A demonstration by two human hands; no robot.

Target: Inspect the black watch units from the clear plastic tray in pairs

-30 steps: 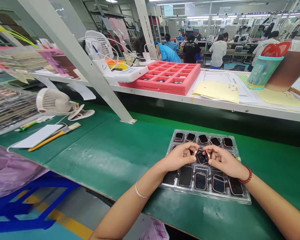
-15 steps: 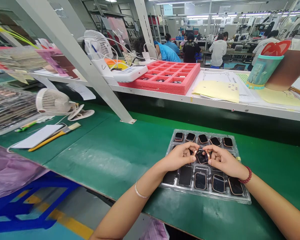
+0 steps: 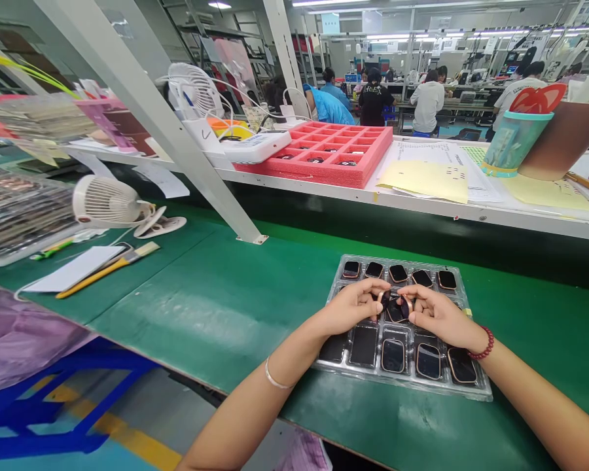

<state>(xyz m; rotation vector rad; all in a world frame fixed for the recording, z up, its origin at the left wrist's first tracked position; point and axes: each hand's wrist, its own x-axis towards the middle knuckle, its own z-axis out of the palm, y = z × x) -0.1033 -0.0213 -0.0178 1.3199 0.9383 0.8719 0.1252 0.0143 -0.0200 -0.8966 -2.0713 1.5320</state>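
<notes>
A clear plastic tray point(image 3: 402, 384) lies on the green bench, its compartments holding several smartwatch bodies with black screens and copper-coloured rims. Over its middle row, my left hand point(image 3: 356, 304) pinches one watch body point(image 3: 383, 299) between thumb and fingers, tilted on edge. Close beside it, my right hand point(image 3: 439, 314) grips another watch body point(image 3: 406, 305), also on edge. Between and below the two held pieces, a further watch body point(image 3: 395, 310) shows in its compartment. My fingers hide part of the middle row.
Left on the green bench point(image 3: 201, 294) are a small white fan point(image 3: 108, 201), a yellow-handled brush point(image 3: 108, 269) and stacked trays point(image 3: 29, 212). A slanted white post point(image 3: 177, 140) meets the bench. The shelf above carries a red foam tray point(image 3: 368, 173), papers and a teal cup point(image 3: 515, 144).
The watch body in my left hand has turned, so more of its dark face shows instead of its copper rim. My right hand keeps nearly the same position.
</notes>
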